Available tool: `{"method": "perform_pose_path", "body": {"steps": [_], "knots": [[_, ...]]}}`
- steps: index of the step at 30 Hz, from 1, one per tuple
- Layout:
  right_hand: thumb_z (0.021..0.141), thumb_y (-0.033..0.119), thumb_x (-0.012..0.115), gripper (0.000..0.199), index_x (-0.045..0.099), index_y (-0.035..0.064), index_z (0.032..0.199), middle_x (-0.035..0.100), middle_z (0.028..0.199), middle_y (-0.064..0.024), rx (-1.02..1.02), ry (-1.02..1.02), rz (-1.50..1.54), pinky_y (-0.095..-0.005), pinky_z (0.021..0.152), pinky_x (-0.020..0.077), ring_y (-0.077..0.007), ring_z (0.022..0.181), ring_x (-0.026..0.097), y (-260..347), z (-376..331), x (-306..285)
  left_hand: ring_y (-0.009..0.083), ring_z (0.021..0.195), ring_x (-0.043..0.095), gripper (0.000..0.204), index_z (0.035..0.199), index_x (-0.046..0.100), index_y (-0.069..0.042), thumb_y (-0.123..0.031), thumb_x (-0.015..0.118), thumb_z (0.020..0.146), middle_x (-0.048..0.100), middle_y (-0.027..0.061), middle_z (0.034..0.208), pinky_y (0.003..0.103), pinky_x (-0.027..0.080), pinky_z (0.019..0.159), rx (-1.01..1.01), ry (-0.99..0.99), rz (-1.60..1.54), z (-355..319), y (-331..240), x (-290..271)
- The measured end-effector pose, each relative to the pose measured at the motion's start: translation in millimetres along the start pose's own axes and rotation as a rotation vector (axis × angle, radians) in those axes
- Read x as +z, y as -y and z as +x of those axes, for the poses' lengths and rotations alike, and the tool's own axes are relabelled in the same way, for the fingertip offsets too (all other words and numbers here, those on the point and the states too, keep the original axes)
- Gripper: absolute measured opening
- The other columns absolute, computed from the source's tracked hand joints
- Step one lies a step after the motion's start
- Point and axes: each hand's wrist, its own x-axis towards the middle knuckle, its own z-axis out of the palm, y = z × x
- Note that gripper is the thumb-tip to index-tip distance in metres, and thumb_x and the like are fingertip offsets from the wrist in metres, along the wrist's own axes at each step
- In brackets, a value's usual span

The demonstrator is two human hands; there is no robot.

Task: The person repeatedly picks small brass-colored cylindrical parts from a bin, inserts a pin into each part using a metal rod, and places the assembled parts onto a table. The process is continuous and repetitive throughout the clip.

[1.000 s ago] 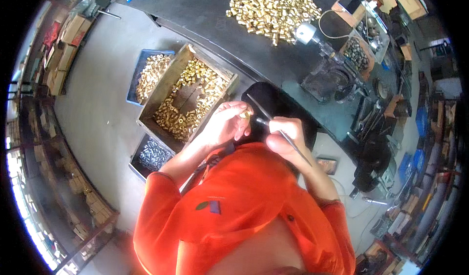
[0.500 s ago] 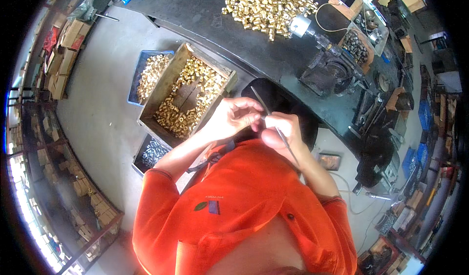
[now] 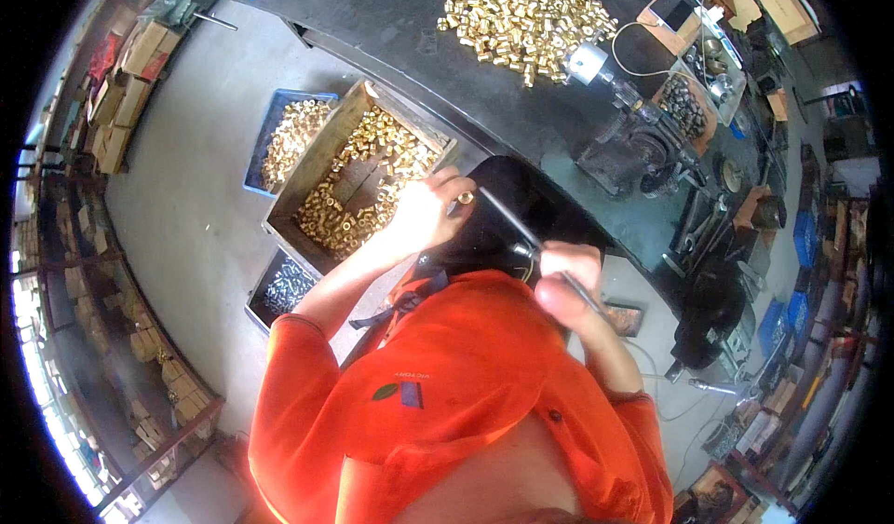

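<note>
My left hand [image 3: 426,212] pinches a small brass fitting [image 3: 463,198] at its fingertips, just right of the wooden box. My right hand [image 3: 564,282] grips a thin metal rod tool [image 3: 507,221] whose tip points up-left toward the fitting. Both hands are held over my dark lap, above my orange shirt. The wooden box [image 3: 303,181] of brass fittings sits on the floor to my left.
A blue crate [image 3: 265,147] of brass parts lies left of the wooden box, and a dark bin [image 3: 270,291] of silvery parts below it. The black workbench [image 3: 391,21] carries a heap of brass fittings [image 3: 526,7], a small machine [image 3: 624,151] and trays of parts. Shelves of boxes line the left.
My hands have drawn apart: the left one moved left toward the wooden box with the fitting, the right one dropped lower right with the rod.
</note>
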Motion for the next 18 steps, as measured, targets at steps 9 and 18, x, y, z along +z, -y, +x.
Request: {"method": "perform_pose_path", "body": {"steps": [9,18], "knots": [[0.070,0.018,0.058,0.028,0.038,0.0035,0.055,0.035,0.052,-0.0088,0.074,0.099,-0.009,-0.0342,0.043,0.0281,-0.0224,0.043,0.037,16,10,12,0.0290,0.065,0.060,0.032,0.091,0.062,-0.006,-0.002,0.072,0.060,0.055,0.0092,0.077,0.037,0.049,0.057,0.101,-0.011,0.076,1,1,-2],[0.064,0.007,0.055,0.019,0.038,0.0025,0.057,0.038,0.054,-0.0141,0.050,0.038,-0.149,-0.0367,0.045,0.0347,-0.0291,0.046,0.045,-41,28,39,0.0268,0.058,0.057,0.025,0.083,0.064,-0.007,-0.005,0.070,0.058,0.054,0.0075,0.070,0.035,0.046,0.051,0.207,-0.008,-0.057,6,-11,17]]}}
